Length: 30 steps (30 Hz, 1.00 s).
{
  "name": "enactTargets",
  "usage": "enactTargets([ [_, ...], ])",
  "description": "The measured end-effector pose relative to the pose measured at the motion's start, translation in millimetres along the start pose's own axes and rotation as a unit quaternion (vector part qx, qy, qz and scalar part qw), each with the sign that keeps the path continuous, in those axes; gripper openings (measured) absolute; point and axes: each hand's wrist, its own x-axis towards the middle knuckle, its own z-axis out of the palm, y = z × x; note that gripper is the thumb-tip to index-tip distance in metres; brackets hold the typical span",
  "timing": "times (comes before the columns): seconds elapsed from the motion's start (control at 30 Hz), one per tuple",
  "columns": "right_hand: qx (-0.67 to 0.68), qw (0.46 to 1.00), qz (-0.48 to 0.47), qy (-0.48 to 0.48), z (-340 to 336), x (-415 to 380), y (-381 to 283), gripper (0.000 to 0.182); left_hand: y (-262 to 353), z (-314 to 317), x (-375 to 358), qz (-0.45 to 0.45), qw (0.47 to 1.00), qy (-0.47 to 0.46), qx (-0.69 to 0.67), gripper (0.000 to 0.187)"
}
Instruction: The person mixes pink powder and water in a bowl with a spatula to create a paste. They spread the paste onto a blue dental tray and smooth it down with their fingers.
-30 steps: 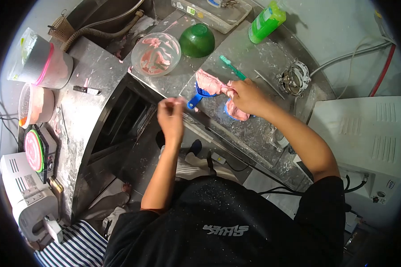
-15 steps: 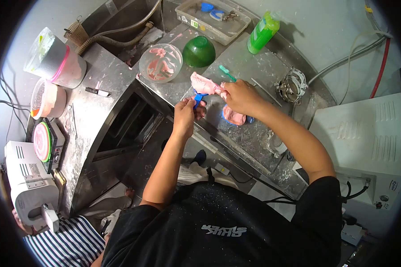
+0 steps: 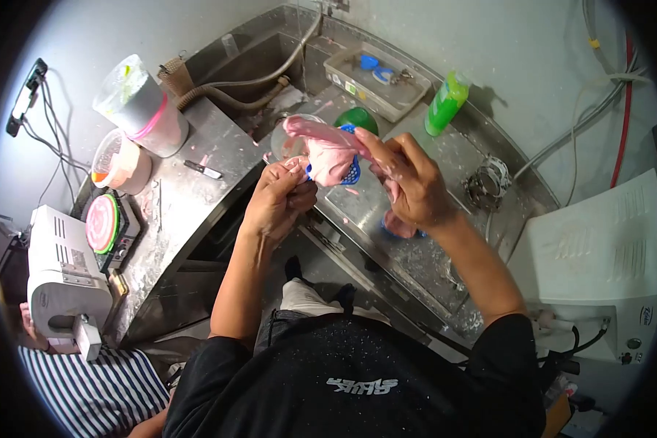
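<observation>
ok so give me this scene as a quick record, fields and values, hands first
left hand: gripping one end of a blue perforated tray
right hand: holding a pink-coated tool at the tray
pink paste: heaped on the tray
counter: second pink mass, blue at its edge, partly behind the right hand
beyond the hands: green bowl, partly hidden; green bottle, right of it
other person: striped clothing, lower left

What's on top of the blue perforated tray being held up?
Pink paste covers much of the blue tray; part of its perforated edge shows. The surface beneath the paste is hidden and can't be seen.
</observation>
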Motion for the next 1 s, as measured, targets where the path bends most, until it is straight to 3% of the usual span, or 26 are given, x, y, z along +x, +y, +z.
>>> enactTargets([
  [0.2, 0.053, 0.994, 0.001, 0.095, 30.2, 5.1, -5.2, 0.062, 36.0, -12.6, 4.7, 0.030, 0.999, 0.012, 0.026, 0.020],
  [0.23, 0.066, 0.994, 0.038, 0.074, 32.3, 1.7, -7.6, 0.060, 42.4, -23.8, 9.3, 0.057, 0.998, -0.010, 0.016, 0.024],
  [0.33, 0.032, 0.998, 0.016, 0.046, 44.2, -7.5, 11.3, 0.055, 70.2, -40.8, 22.2, 0.081, 0.995, -0.018, 0.062, 0.022],
  [0.37, 0.061, 0.995, 0.062, 0.042, 49.9, -9.7, 13.2, 0.059, 80.2, -43.1, 28.1, 0.087, 0.992, -0.002, 0.095, 0.021],
  [0.47, 0.073, 0.979, 0.051, 0.183, 63.2, 24.7, 8.4, 0.055, 98.7, -49.1, 45.6, 0.095, 0.985, 0.022, 0.143, 0.018],
  [0.53, 0.000, 0.991, -0.006, 0.130, 78.8, 41.1, 10.1, 0.053, 100.6, -52.3, 57.3, 0.086, 0.990, 0.001, 0.116, 0.016],
  [0.6, 0.016, 0.989, 0.026, 0.147, 100.1, 29.8, 16.5, 0.053, 106.8, -55.7, 64.3, 0.115, 0.986, 0.041, 0.115, 0.018],
  [0.7, 0.092, 0.981, 0.146, 0.090, 100.1, 7.4, 28.2, 0.049, 120.4, -96.5, 72.4, 0.154, 0.974, 0.067, 0.155, 0.021],
  [0.8, -0.056, 0.967, 0.195, -0.156, 101.3, 28.7, 47.4, 0.043, 82.3, -127.1, 85.0, 0.130, 0.939, 0.149, 0.283, 0.022],
  [0.83, -0.090, 0.959, 0.170, -0.208, 112.7, 36.2, 64.9, 0.040, 63.5, -136.3, 88.6, 0.123, 0.932, 0.180, 0.289, 0.024],
  [0.93, -0.159, 0.985, 0.013, -0.067, 129.7, 74.4, 103.0, 0.022, 40.3, -151.9, 94.5, 0.113, 0.926, 0.221, 0.284, 0.022],
  [1.0, 0.124, 0.978, 0.155, -0.065, 143.5, 122.3, 145.9, 0.023, 50.2, -163.5, 98.7, 0.124, 0.922, 0.233, 0.283, 0.021],
])
